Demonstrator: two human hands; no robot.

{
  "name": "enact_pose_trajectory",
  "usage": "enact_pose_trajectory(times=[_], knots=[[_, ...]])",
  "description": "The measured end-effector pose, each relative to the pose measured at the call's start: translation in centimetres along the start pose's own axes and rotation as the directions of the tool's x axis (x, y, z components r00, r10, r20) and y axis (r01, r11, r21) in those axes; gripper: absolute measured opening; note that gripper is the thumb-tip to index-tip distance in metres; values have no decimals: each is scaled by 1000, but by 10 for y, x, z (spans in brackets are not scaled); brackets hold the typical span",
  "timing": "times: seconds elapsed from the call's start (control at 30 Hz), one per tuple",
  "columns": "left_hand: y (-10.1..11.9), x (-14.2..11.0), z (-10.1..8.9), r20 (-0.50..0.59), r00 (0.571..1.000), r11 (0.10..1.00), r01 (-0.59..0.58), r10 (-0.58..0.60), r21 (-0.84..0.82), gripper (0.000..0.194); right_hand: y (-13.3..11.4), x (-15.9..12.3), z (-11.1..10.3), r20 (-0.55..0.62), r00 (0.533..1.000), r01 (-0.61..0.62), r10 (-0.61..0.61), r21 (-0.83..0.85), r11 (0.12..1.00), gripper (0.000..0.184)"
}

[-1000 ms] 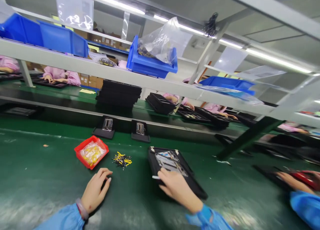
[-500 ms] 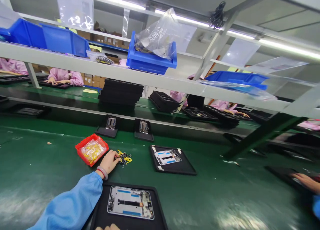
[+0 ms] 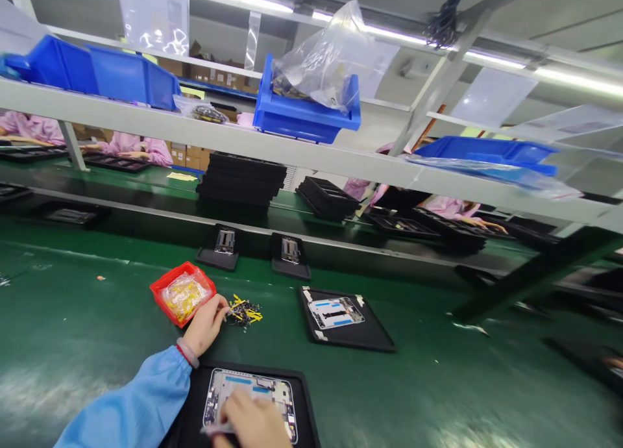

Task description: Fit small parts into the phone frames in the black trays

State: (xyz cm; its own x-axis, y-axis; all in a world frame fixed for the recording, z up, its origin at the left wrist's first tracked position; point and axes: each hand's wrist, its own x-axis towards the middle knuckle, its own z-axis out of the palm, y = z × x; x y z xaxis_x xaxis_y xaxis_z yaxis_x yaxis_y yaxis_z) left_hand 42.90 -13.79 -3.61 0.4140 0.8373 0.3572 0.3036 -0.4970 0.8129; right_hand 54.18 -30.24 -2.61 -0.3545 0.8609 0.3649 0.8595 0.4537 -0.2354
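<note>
My left hand, in a blue sleeve, is at the left edge of a loose pile of small black and yellow parts. Its fingers are pinched together; what lies between them is too small to name. My right hand is over an opened phone body and hides its lower middle. Motion smears this hand, whose closed fingers grip a thin pale-grey item pointing left. The phone body lies on a black tray, showing blue strips and circuit parts.
A red bin with bagged yellow parts stands beside my left hand. Another black tray carries a phone body. Two small black trays with phone parts stand farther back, beneath a shelf holding blue bins. People in pink work behind.
My right hand has come up from the bottom edge over the phone body, with a thin pale item in it. My left hand has drawn slightly back from the pile. The camera view has shifted.
</note>
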Motion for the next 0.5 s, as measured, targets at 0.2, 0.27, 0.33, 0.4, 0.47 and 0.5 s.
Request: enact_pose_trajectory(times=[0.2, 0.27, 0.33, 0.4, 0.47, 0.5], knots=[[11, -16, -17, -64, 998, 995, -28, 22, -92, 20, 44, 58, -40, -14, 876, -431, 483, 430, 794, 19], [12, -20, -22, -93, 995, 995, -31, 22, -97, 20, 54, 77, -41, 44, 857, -441, 514, 579, 686, 21], [13, -22, -27, -119, 993, 995, -33, 22, -94, 19, 60, 94, -38, 138, 863, -436, 486, 689, 578, 30], [13, -23, -33, -154, 987, 996, -63, 51, -71, 17, 63, 107, -34, 269, 874, -454, 405, 752, 479, 34], [12, -22, -39, -191, 965, 983, -180, 180, 16, 17, 62, 117, -32, 374, 870, -484, 321, 769, 417, 37], [12, -22, -42, -199, 941, 962, -261, 272, 81, 17, 61, 121, -31, 405, 866, -495, 292, 770, 401, 37]])
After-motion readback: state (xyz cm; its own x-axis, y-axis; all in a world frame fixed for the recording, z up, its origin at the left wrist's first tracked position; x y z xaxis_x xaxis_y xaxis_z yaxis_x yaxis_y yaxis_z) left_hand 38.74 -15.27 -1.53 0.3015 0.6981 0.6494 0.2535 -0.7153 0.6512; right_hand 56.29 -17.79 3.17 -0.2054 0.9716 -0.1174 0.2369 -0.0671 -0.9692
